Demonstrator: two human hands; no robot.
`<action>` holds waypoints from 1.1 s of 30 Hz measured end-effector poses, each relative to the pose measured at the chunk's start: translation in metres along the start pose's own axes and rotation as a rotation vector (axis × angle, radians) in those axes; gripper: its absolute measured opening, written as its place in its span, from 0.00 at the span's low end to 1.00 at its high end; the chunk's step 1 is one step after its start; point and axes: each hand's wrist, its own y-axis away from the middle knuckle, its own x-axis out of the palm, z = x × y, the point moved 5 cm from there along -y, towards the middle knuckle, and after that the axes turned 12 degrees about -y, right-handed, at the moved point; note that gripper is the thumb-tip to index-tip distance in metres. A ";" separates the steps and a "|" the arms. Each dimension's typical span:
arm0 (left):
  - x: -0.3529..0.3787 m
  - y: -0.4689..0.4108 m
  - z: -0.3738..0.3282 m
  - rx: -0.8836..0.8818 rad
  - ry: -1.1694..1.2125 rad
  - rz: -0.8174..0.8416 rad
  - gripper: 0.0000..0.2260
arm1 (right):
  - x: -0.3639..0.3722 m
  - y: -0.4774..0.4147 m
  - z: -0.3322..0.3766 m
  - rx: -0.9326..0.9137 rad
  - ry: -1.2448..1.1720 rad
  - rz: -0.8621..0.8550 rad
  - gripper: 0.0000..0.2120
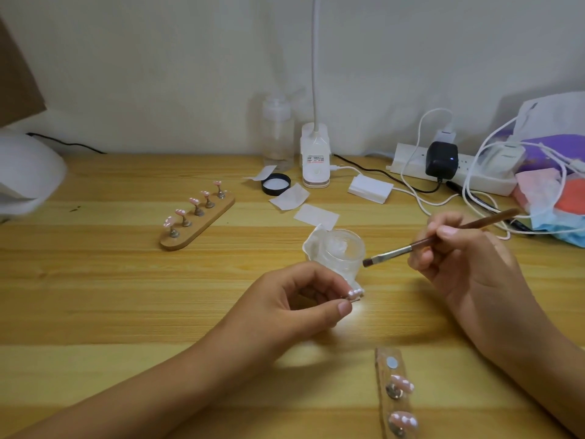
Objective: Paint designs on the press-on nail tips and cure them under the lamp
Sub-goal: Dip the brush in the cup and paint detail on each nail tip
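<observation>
A pink, white-dotted nail tip (354, 293) was held just in front of the glass jar (343, 248); a brown flat brush (395, 252) slanted bristles-down just right of it.

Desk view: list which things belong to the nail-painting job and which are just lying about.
In use: brush in the right hand, nail tip pinched in the left hand, glass jar, far stand, near stand.
Lying about: power strip, face mask, black lid, clear bottle.

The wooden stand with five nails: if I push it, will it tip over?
Probably not: the stand lies flat and long, so it should slide. The nails sit high on thin pegs, so they could get knocked off.
</observation>
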 end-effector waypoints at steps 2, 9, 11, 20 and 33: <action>0.000 -0.001 0.000 0.010 -0.022 0.002 0.05 | 0.000 0.000 0.000 -0.008 0.018 0.006 0.04; 0.001 -0.001 -0.002 0.004 -0.026 -0.006 0.04 | 0.004 0.004 0.000 -0.026 0.110 0.053 0.03; 0.002 -0.001 -0.003 0.005 -0.014 0.002 0.04 | 0.004 0.004 -0.002 -0.028 0.128 0.061 0.03; 0.003 0.000 -0.003 -0.004 0.017 0.007 0.05 | 0.007 0.005 -0.002 -0.028 0.197 0.111 0.02; 0.003 0.000 -0.002 0.019 -0.020 0.008 0.04 | 0.008 0.005 0.002 -0.067 0.140 0.027 0.15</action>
